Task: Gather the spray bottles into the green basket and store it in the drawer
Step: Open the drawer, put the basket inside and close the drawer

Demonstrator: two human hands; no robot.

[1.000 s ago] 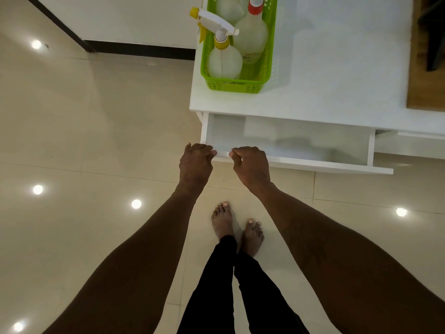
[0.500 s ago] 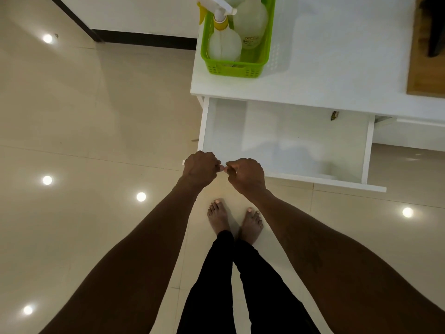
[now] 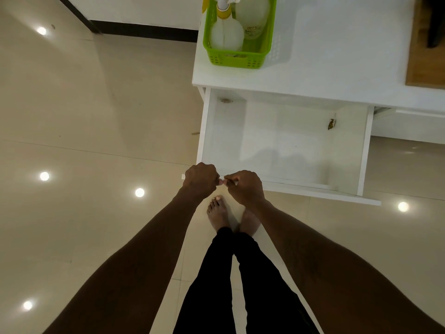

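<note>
The green basket [image 3: 237, 59] stands on the white counter [image 3: 337, 56] near its left front corner. Inside it are a spray bottle with a yellow collar [image 3: 225, 32] and another clear bottle [image 3: 254, 14] behind it. Below the counter the white drawer [image 3: 284, 141] is pulled far out, its inside bare apart from a small brown scrap [image 3: 331, 124]. My left hand [image 3: 199, 180] and my right hand [image 3: 244, 186] are side by side, both curled over the left end of the drawer's front edge.
A wooden board [image 3: 425, 49] lies on the counter at the far right. The glossy tiled floor [image 3: 96, 141] spreads to the left, with a dark skirting [image 3: 144, 32] along the wall. My bare feet [image 3: 228, 215] stand just before the drawer front.
The drawer has slid much further out towards me, and both hands have come back with its front edge. The view has shifted so the basket sits higher in the frame.
</note>
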